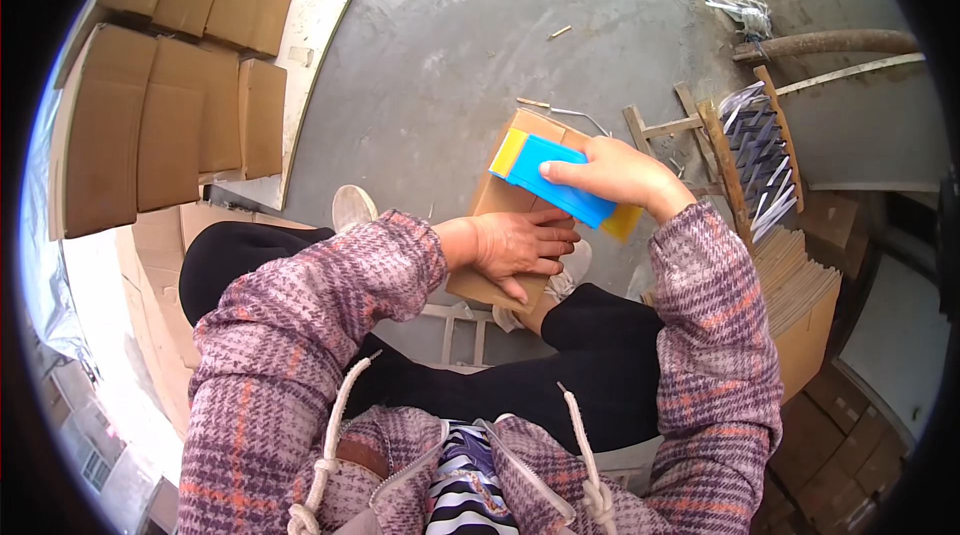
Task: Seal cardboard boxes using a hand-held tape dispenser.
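A narrow brown cardboard box (497, 197) stands in front of me, between my knees. My left hand (512, 243) lies flat across its near part with the fingers spread, pressing on the cardboard. Above the far part of the box, my right hand (625, 175) grips a blue tape dispenser (555, 177) with yellow at both ends. My thumb rests on its upper face, and the other fingers are hidden behind it. The dispenser slants from upper left to lower right. Whether it touches the box is hard to make out.
Stacked cartons (170, 125) stand on a pale board (310, 55) at the left. To the right is a wooden stool (755, 160) with a woven strap seat, and near it a bundle of flat cardboard (795, 285). A thin metal rod (565, 112) lies on the concrete floor.
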`<state>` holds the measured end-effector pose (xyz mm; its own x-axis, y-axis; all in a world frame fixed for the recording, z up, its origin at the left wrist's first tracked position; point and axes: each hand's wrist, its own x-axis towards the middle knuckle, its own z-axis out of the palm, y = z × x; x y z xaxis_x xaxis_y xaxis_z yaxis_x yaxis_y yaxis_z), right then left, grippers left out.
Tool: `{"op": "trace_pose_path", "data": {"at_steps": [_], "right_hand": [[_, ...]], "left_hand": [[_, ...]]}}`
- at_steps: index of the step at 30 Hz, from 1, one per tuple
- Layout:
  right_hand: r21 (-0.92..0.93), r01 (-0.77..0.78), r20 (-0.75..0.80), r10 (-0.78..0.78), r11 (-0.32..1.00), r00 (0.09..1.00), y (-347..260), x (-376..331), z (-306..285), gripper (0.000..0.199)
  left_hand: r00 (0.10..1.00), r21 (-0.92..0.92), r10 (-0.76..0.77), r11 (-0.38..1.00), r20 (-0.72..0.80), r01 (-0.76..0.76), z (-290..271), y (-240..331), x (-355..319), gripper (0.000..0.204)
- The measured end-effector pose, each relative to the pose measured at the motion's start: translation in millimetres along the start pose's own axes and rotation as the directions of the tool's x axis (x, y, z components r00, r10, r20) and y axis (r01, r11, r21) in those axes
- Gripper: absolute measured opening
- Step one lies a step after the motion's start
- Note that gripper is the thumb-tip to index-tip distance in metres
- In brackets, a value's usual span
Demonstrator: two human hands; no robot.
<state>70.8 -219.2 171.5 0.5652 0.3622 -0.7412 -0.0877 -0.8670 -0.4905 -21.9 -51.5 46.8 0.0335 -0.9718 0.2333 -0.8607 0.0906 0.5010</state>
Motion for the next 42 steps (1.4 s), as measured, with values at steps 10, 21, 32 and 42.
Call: {"op": "trace_pose_path", "data": {"at_steps": [10, 21, 32, 42], "right_hand": [[0.044, -0.080, 0.115, 0.074, 0.996, 0.991, 32.9, -13.7, -16.6, 0.069], [0.136, -0.174, 0.056, 0.168, 0.975, 0.984, 121.0, -69.9, -15.1, 0.067], [0.083, -0.108, -0.010, 0.109, 0.991, 0.994, 139.3, -54.4, 3.3, 0.076], [0.149, -0.030, -0.025, 0.034, 0.988, 0.999, 160.3, -44.2, 11.3, 0.082]], "left_hand": [[1.000, -0.006, 0.005, 1.000, 0.007, -0.005, -2.5, -1.6, 1.8, 0.065], [0.999, -0.046, 0.004, 0.999, 0.032, -0.003, -0.2, -3.6, 4.3, 0.066], [0.865, 0.124, -0.444, 0.869, -0.235, 0.480, -13.4, 5.9, 4.3, 0.085], [0.735, 0.233, -0.660, 0.698, -0.158, 0.677, -12.5, 8.3, 17.3, 0.109]]}}
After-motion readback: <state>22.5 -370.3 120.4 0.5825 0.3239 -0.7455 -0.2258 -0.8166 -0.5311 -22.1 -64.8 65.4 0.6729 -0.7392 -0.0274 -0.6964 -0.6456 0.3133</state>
